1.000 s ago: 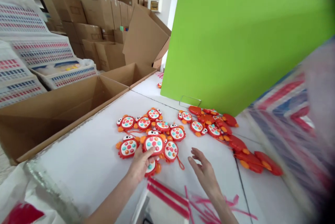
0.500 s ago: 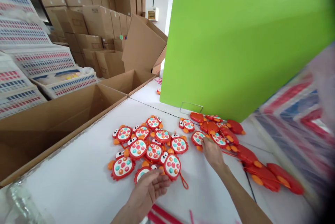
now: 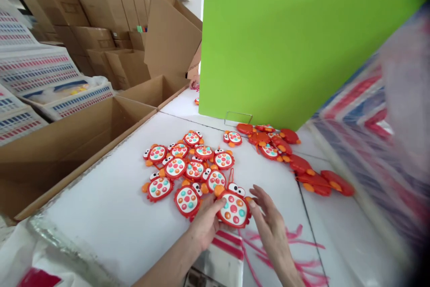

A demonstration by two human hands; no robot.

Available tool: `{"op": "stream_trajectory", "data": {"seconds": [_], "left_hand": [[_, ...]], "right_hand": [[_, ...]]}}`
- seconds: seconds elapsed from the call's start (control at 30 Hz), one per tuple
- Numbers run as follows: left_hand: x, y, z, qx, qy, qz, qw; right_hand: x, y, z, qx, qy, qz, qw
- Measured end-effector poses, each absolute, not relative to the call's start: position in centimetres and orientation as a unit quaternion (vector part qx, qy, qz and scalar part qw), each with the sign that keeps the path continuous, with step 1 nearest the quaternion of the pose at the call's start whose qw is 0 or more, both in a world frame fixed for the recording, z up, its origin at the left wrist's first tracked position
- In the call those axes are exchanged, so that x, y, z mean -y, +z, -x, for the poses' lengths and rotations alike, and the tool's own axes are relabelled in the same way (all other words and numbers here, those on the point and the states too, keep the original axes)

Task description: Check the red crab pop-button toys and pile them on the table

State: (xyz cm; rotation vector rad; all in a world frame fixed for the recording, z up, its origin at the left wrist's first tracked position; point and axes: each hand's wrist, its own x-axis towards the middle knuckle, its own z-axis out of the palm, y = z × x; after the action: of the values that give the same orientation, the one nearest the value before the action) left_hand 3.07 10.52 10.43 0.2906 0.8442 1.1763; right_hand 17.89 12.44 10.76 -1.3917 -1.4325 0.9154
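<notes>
My left hand [image 3: 207, 220] grips a red crab-shaped toy [image 3: 234, 208] by its left side, thumb on the front. The toy has googly eyes, orange claws and a white face with coloured bumps; a red cord loop rises behind it. At its right edge is my right hand [image 3: 271, 224], fingers spread and thumb close to the claw; whether it touches is unclear. A cluster of similar crab toys [image 3: 175, 167] lies face up to the left. More crab toys [image 3: 298, 164], several of them face down, lie to the right.
Pink strips [image 3: 304, 251] and a white box-like object [image 3: 223, 258] with pink bands sit near the table's front. Open cartons [image 3: 134, 110] line the left edge. A green panel [image 3: 285, 45] stands behind, and a wire stand [image 3: 238, 118] rests at its foot. Plastic-wrapped crates [image 3: 363, 112] are at right.
My right hand has brought a crab toy from the right-hand pile to the front middle. My left hand has moved right and now grips it. The camera view has shifted.
</notes>
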Motion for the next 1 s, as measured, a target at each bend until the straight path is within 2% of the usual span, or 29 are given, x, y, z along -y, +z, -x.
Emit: {"op": "stream_trajectory", "data": {"seconds": [0.1, 0.3, 0.6, 0.73, 0.87, 1.0], "left_hand": [[-9.5, 11.0, -3.1, -0.396, 0.535, -0.158, 0.729], [-7.9, 11.6, -3.3, -0.431, 0.555, -0.288, 0.650], [-8.5, 10.7, -1.9, -0.458, 0.582, -0.234, 0.630], [-10.8, 10.9, -0.4, -0.434, 0.617, -0.149, 0.639], [-13.4, 11.8, 2.2, -0.385, 0.677, -0.031, 0.627], [-14.0, 12.2, 3.8, -0.366, 0.630, 0.017, 0.685]], "right_hand": [[-12.0, 10.6, -16.9, 0.493, 0.507, 0.549, 0.445], [-10.9, 11.6, -15.7, 0.474, 0.515, 0.541, 0.467], [-9.9, 10.9, -16.6, 0.383, 0.600, 0.511, 0.483], [-11.4, 10.4, -17.3, 0.456, 0.556, 0.532, 0.447], [-16.0, 9.1, -18.1, 0.639, 0.380, 0.562, 0.361], [-23.4, 7.9, -17.9, 0.714, 0.256, 0.575, 0.306]]}}
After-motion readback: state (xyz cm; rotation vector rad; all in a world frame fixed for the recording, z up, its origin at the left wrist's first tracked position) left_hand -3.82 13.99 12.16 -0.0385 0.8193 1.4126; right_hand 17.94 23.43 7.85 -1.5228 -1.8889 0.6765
